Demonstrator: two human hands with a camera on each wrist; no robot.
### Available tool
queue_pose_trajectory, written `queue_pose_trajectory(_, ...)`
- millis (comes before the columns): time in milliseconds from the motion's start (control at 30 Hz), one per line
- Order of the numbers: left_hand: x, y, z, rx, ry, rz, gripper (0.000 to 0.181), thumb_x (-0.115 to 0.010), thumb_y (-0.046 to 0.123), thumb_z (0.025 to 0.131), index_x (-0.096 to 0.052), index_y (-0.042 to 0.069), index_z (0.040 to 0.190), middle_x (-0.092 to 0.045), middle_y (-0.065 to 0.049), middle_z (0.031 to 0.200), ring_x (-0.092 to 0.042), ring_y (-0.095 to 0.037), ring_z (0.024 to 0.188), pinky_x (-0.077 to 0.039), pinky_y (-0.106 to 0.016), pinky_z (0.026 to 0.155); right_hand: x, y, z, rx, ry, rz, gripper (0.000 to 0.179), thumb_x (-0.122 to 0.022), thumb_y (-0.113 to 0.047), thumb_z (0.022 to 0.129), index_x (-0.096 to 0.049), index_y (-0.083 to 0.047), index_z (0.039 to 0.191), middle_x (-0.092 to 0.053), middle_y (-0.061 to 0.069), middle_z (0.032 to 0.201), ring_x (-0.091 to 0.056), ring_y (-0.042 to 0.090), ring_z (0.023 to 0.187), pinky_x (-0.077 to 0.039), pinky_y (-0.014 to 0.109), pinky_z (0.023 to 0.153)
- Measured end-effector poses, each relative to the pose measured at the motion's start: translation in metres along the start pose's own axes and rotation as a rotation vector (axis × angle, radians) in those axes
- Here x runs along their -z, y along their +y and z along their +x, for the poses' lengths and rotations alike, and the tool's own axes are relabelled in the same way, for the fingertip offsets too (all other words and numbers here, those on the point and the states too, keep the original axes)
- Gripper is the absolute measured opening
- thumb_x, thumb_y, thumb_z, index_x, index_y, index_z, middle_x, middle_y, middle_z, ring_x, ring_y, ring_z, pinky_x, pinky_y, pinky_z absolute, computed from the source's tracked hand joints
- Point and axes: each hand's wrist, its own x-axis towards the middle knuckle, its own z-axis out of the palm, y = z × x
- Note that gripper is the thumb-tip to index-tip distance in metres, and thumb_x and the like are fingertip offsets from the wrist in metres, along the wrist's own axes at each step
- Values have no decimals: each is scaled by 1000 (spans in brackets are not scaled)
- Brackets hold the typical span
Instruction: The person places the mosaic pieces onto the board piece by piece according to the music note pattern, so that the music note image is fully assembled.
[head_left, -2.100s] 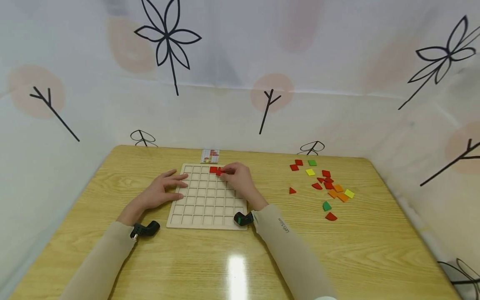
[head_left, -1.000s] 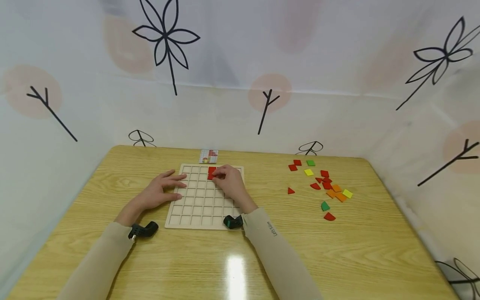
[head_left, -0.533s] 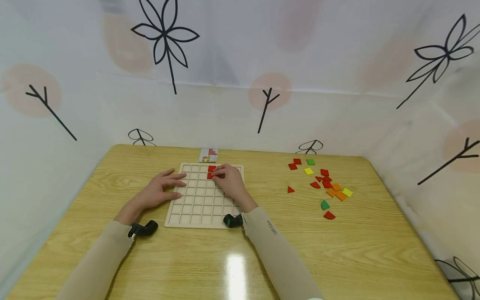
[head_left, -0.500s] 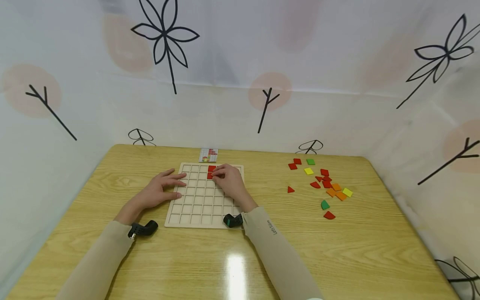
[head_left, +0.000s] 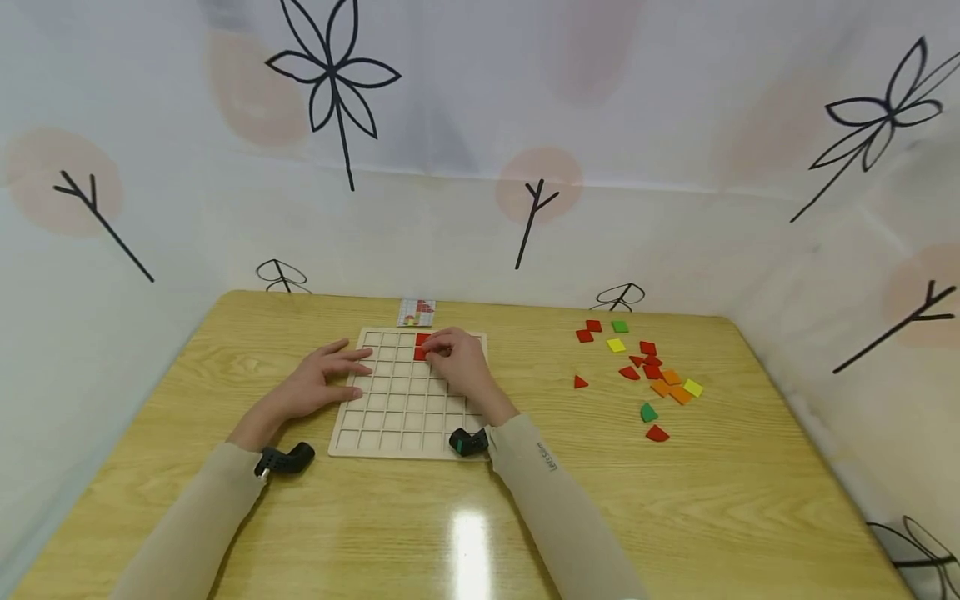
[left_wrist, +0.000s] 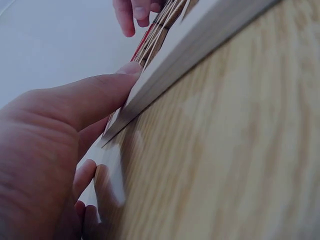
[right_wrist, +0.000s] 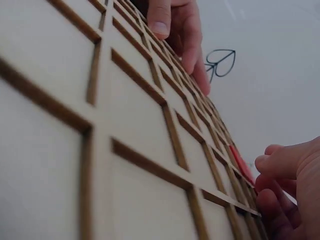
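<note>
The pale wooden grid board (head_left: pixel 390 400) lies flat on the table. Two red square tiles (head_left: pixel 422 340) sit one in front of the other in its far rows. With thumb and fingertips my right hand (head_left: pixel 463 365) pinches the nearer red square tile (head_left: pixel 419 353) at its right side; the fingers partly cover it. In the right wrist view a red tile (right_wrist: pixel 242 164) shows beside the fingertips. My left hand (head_left: pixel 322 383) rests with spread fingers on the board's left edge. Its thumb (left_wrist: pixel 107 90) touches the edge in the left wrist view.
A small printed picture card (head_left: pixel 417 312) lies behind the board. To the right are scattered loose pieces: red squares (head_left: pixel 648 348), a red triangle (head_left: pixel 581 382), orange squares (head_left: pixel 680 395), yellow squares (head_left: pixel 616 345) and green pieces (head_left: pixel 648 412). A patterned cloth (head_left: pixel 420 233) hangs behind the table.
My right hand has moved left and slightly nearer, bringing the second red square tile in line with the first one. During the last second it has barely moved. My left hand stays in place.
</note>
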Motion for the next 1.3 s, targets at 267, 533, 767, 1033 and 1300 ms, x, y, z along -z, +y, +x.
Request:
queue_pose_trajectory(267, 0, 0, 0, -12, -1, -5, 36, -78, 21, 87, -72, 13, 122, -48, -11, 150, -17, -43, 147, -12, -68, 113, 31, 9, 3, 58, 62, -14, 14, -68, -4, 94, -76, -4, 106, -67, 7, 112, -65, 20, 94, -57, 32, 79)
queue_pose_trajectory(533, -1, 1, 0, -14, -3, -1, 36, -78, 20, 87, -72, 12, 122, -48, -11, 149, -18, -44, 146, -13, -68, 113, 93, 44, -17, -34, 148, -77, 19, -64, -4, 96, -73, 0, 112, -65, 13, 117, -63, 29, 102, -56, 43, 85)
queue_pose_trajectory(767, 0, 0, 1, -20, 7, -1, 36, -79, 19, 87, -72, 12, 122, -48, -12, 149, -19, -44, 146, -13, -66, 114, 151, 82, -41, -152, 297, -240, 24, -62, -6, 95, -72, 1, 116, -63, 21, 120, -60, 37, 101, -53, 49, 80)
queue_pose_trajectory(1033, 2, 2, 2, -32, 7, -19, 36, -79, 16, 87, -72, 10, 121, -48, -14, 149, -19, -45, 146, -13, -66, 113, 180, 97, -53, -268, 288, -326, 33, -60, -5, 95, -65, 4, 126, -59, 26, 128, -55, 42, 114, -49, 53, 92)
queue_pose_trajectory(1300, 1, 1, 0, -30, 2, -5, 36, -78, 18, 87, -72, 11, 121, -48, -12, 149, -19, -45, 146, -13, -67, 113, 181, 93, -57, -306, 267, -361, 31, -63, -2, 96, -66, 4, 126, -64, 26, 116, -59, 39, 103, -52, 49, 85)
